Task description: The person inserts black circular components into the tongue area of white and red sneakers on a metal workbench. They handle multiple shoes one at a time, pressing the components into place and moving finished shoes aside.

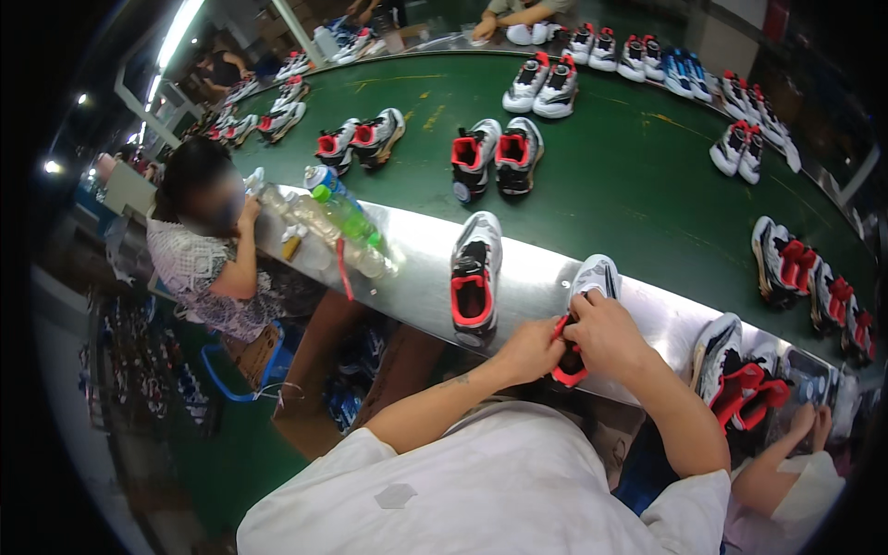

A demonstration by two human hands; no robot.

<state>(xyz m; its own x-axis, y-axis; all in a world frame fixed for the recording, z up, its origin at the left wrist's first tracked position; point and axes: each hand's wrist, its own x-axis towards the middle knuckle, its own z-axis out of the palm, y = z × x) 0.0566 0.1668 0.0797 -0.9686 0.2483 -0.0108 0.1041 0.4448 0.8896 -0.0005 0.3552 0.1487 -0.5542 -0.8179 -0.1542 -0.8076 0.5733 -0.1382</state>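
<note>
Now gleaming, metallic along the ledge (538, 277); matt across the belt (620, 166); plastic-glossy on the bottle (348, 218); clothlike inside the shoe (595, 275)!

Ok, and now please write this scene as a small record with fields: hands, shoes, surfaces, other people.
Left hand: fingers curled at the red-lined opening of a white-and-black sneaker; exact grip unclear
Right hand: over the same sneaker, covering its middle
Nearest other shoe: matching sneaker, to the left, toe pointing away
Near surface: shiny metal ledge
Also on ledge: green plastic bottle, lying, further left
Beyond: green work surface with more sneakers
Other people: several, one seated at left
</note>
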